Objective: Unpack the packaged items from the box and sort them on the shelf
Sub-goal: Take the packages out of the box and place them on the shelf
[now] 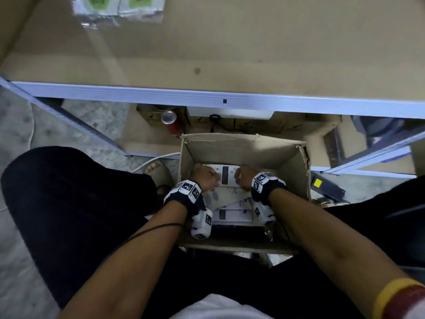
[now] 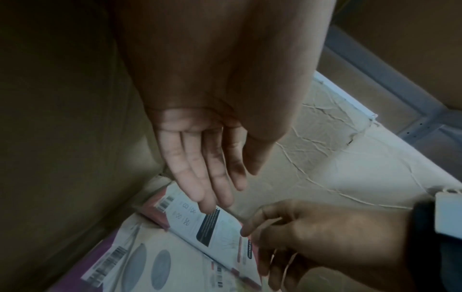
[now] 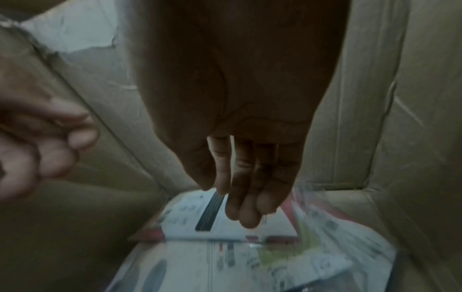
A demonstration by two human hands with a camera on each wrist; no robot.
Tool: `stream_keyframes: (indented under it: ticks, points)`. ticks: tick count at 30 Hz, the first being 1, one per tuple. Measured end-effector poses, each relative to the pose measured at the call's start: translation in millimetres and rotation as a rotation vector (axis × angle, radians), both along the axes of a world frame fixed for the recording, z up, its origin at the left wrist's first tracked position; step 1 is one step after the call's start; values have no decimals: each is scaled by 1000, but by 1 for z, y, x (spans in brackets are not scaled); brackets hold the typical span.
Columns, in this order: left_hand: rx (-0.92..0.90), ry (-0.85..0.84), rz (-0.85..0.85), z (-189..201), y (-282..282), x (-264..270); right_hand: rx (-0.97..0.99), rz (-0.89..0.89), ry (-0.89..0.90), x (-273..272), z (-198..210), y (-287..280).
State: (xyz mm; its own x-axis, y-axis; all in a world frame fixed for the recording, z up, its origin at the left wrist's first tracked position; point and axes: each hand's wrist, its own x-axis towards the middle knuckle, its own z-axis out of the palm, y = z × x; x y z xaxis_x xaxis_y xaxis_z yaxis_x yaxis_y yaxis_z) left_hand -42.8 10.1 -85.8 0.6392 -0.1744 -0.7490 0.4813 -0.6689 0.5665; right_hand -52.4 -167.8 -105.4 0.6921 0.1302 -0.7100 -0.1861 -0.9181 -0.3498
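An open cardboard box [image 1: 241, 148] stands on the floor between my knees, with both hands down inside it. On top of the pile lies a white packet [image 1: 226, 176] with a black strip and pink edges. My left hand [image 1: 207, 178] hovers over the packet's left part [image 2: 200, 223] with fingers [image 2: 197, 183] straight and holding nothing. My right hand [image 1: 243, 177] reaches down at the packet's right side [image 3: 185, 223]. Its fingers [image 3: 247, 213] point down, close to the packet, gripping nothing. The right hand [image 2: 312, 237] is loosely bent in the left wrist view.
More white packets [image 1: 232, 215] lie lower in the box, one in clear wrap [image 3: 325, 247]. The shelf board [image 1: 230, 54] with its pale metal edge [image 1: 207, 97] is just ahead, with green-labelled packets [image 1: 119, 8] at its far left. A red can [image 1: 171, 123] stands below it.
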Motion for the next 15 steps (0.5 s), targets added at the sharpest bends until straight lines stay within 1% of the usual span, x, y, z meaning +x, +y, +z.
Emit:
stream_keyframes:
  ticks: [2,3,6,9,10,15]
  points:
    - [-25,63,45,-2,4,3,7,13,28,-6,-8,6]
    - [-20,88,70,-4,5,5,17,26,13,-8,-11,9]
    - [-34,115,139,-3,3,5,-2,108,7,-9,-19,16]
    - [-8,24,84,-1,1,1,-60,177,53,-15,-25,20]
    - [-15,21,90,-1,0,0,-75,188,58,-18,-26,20]
    - [-31,122,134,-4,-6,0,-139,274,71,-25,-35,24]
